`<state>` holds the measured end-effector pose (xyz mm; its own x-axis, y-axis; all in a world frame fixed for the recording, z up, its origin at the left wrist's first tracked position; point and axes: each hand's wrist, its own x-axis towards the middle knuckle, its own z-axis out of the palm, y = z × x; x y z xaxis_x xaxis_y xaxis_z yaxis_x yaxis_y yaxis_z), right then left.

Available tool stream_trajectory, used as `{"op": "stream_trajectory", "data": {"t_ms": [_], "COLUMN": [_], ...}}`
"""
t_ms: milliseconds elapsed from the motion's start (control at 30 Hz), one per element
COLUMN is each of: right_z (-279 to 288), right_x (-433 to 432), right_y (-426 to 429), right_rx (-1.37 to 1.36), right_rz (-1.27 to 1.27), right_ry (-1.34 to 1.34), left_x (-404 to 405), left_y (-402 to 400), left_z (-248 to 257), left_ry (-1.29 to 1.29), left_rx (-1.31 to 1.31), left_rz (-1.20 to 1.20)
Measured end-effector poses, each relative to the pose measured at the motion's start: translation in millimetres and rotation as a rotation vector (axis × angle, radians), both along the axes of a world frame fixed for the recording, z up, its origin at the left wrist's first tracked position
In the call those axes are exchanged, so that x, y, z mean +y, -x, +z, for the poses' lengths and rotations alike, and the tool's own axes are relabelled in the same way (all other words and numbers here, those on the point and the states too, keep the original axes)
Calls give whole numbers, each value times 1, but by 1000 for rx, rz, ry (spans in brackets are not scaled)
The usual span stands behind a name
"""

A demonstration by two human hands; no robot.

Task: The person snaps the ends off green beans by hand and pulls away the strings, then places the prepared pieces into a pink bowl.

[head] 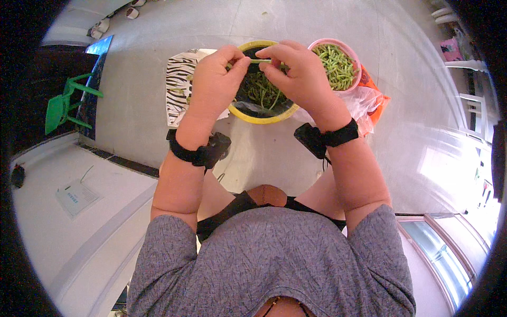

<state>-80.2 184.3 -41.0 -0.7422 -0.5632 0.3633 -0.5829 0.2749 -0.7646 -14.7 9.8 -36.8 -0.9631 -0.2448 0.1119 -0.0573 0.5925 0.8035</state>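
My left hand (pixel 217 81) pinches one end of a green bean pod (pixel 259 61) between thumb and fingers. At the pod's other end my right hand (pixel 299 71) has its thumb and index finger around it; whether they touch it is hard to tell. Both hands are above a yellow-rimmed basin (pixel 264 120) with a dark liner, holding a heap of long green beans (pixel 263 89). Right of it, a pink plastic basket (pixel 358 63) holds short green bean pieces (pixel 334 65). A zebra-striped sheet or bag (pixel 178 85) with a few green scraps lies to the left.
An orange bag (pixel 381 107) and a clear plastic bag (pixel 358 104) lie by the basket on the grey tiled floor (pixel 158 23). A green plastic chair (pixel 65 104) stands at the far left. White shelving or furniture (pixel 473 115) stands at the right.
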Motion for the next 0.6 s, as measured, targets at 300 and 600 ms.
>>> {"op": "stream_trajectory", "data": {"t_ms": [300,600], "right_z": [-5,-5], "right_x": [1,4], "right_y": [4,6], "right_rx": [13,-296], "right_rz": [0,-33], "right_ry": [-100,44], "left_x": [13,18], "left_y": [2,1], "left_z": [0,12], "left_ry": [-54,-402], "left_rx": [78,-118], "left_rz": [-110,-52]}}
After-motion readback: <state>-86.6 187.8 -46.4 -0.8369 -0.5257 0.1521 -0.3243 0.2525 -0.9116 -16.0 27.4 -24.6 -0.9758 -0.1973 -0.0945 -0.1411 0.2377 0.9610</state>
